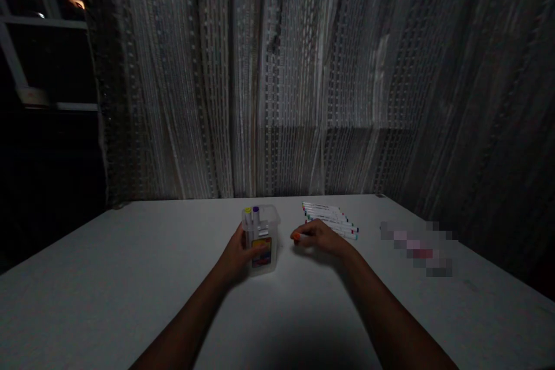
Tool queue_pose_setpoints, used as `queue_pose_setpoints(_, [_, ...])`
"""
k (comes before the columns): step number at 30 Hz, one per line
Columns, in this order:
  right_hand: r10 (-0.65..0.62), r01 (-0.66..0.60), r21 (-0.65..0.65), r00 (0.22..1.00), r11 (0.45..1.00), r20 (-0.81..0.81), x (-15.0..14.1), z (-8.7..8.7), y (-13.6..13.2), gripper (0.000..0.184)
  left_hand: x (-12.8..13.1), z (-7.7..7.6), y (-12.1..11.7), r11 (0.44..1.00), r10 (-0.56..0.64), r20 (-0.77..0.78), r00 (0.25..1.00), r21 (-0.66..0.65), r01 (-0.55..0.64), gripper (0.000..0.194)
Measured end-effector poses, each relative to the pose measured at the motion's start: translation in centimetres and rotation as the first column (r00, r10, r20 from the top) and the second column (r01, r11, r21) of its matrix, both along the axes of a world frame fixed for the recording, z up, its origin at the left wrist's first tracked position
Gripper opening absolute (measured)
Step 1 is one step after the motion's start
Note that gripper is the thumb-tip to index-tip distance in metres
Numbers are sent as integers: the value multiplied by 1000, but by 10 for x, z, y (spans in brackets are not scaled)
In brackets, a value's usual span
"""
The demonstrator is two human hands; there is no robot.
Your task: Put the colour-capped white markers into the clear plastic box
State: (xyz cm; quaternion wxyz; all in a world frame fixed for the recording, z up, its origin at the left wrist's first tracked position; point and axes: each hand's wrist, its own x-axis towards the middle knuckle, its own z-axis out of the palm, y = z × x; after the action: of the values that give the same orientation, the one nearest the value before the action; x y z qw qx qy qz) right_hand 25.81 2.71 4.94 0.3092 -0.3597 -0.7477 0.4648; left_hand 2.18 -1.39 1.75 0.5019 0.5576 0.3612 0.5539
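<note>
My left hand (237,255) is wrapped round the left side of a clear plastic box (269,263), its thumb across the coloured label. Inside the box, a yellow-ended marker (248,214) and a purple-ended marker (256,213) stand upright at the left. To the right of the box, my right hand (319,237) pinches an orange-ended marker (296,237), held just above the table with its orange end towards the box. Behind that hand lies a row of several white markers (329,215) with differently coloured ends, partly hidden by the fingers.
The white table (130,277) reaches back to a patterned curtain (269,81). A blurred-out, pixelated item (416,248) lies at the right of the table. A dark window (47,58) is at the far left. The room is dim.
</note>
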Motion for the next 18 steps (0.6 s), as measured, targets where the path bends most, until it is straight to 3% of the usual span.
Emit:
queue_pose_setpoints(5, [74,-76,-29,996,997,-56,-4,7,-8,28,0,1,-1,1000,-6,7,1000,12,6,58])
queue_pose_setpoints(8, [77,-75,43,996,996,-44,-6,9,-10,30,1,1,0,1000,-11,19,1000,7,10,61])
queue_pose_setpoints(10, [-14,23,160,998,987,-57,-8,13,-11,28,1,1,0,1000,-12,34,999,0,12,62])
queue_pose_setpoints(13, [-241,289,296,952,910,-187,-13,27,-10,29,1,0,0,1000,-22,53,998,4,22,62])
queue_pose_setpoints(15, [-338,433,326,889,840,-311,-17,44,-10,31,1,0,0,999,-32,61,998,15,31,63])
queue_pose_setpoints(18, [-362,562,387,800,731,-478,-27,79,-14,35,1,1,0,999,-33,60,998,20,32,63])
